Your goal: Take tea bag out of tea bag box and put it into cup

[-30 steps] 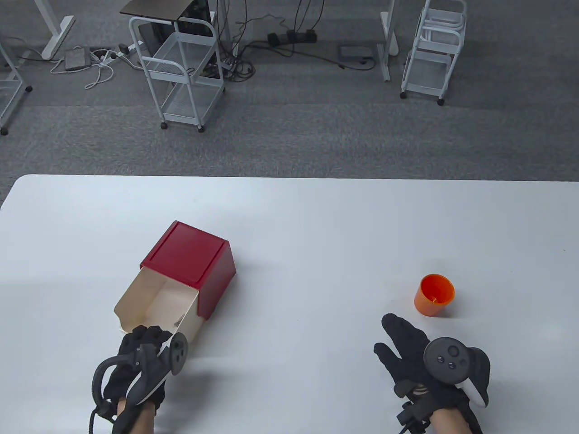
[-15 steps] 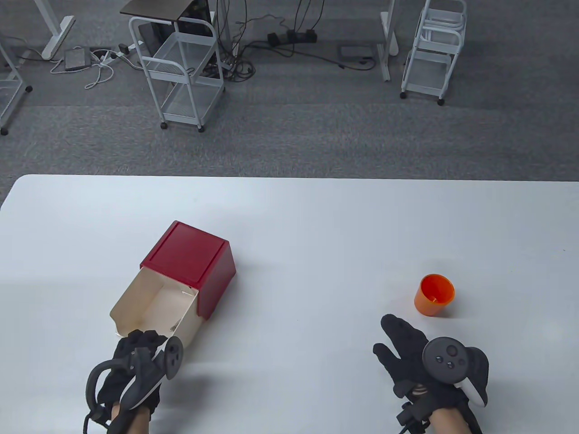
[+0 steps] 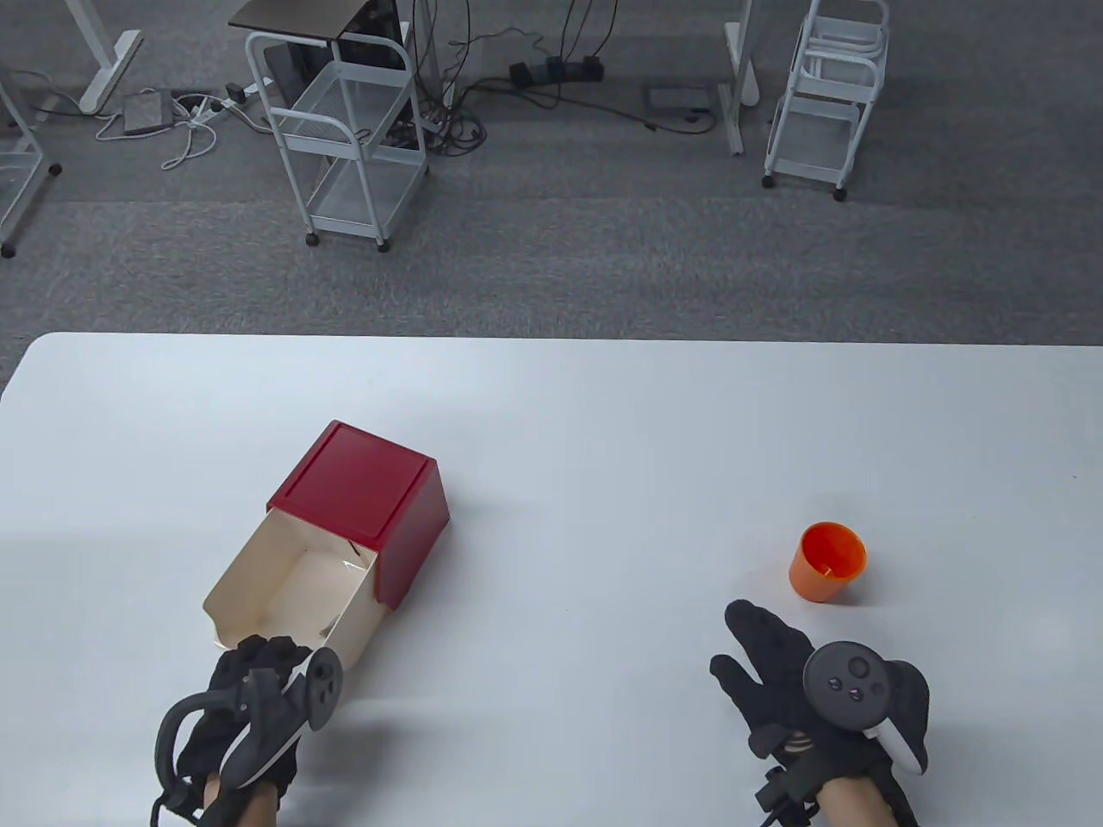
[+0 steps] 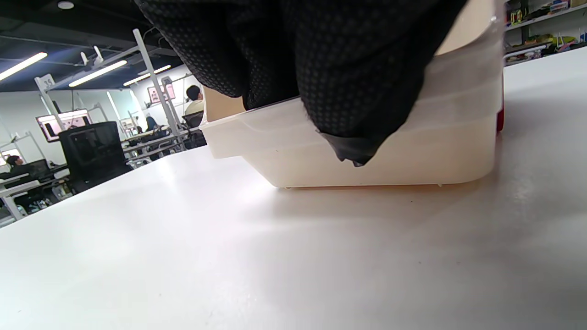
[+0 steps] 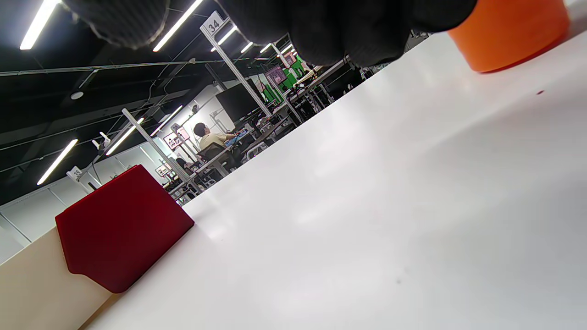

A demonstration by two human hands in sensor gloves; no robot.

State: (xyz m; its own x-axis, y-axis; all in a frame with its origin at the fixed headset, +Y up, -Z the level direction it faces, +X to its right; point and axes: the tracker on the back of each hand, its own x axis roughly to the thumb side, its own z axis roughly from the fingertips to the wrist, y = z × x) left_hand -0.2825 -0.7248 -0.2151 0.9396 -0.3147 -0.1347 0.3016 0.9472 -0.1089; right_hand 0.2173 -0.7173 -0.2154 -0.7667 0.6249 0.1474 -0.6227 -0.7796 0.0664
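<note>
The tea bag box (image 3: 362, 508) has a red shell and a cream drawer (image 3: 284, 594) pulled out toward me. My left hand (image 3: 254, 659) grips the drawer's front edge; in the left wrist view my fingers (image 4: 348, 68) hook over the cream front wall (image 4: 412, 151). Little shows inside the drawer; I cannot make out a tea bag. The orange cup (image 3: 827, 560) stands upright at the right. My right hand (image 3: 763, 663) rests flat on the table just below the cup, fingers spread and empty. The cup's base shows in the right wrist view (image 5: 509, 32), and so does the red shell (image 5: 119, 224).
The white table (image 3: 603, 431) stretches wide between the box and the cup. Its far edge runs across the middle of the table view. Beyond it are wire carts (image 3: 353, 129) and cables on a grey carpet.
My left hand has drawn back toward me and to the left, pulling the cream drawer further out of the red shell. The right hand and the cup have stayed put.
</note>
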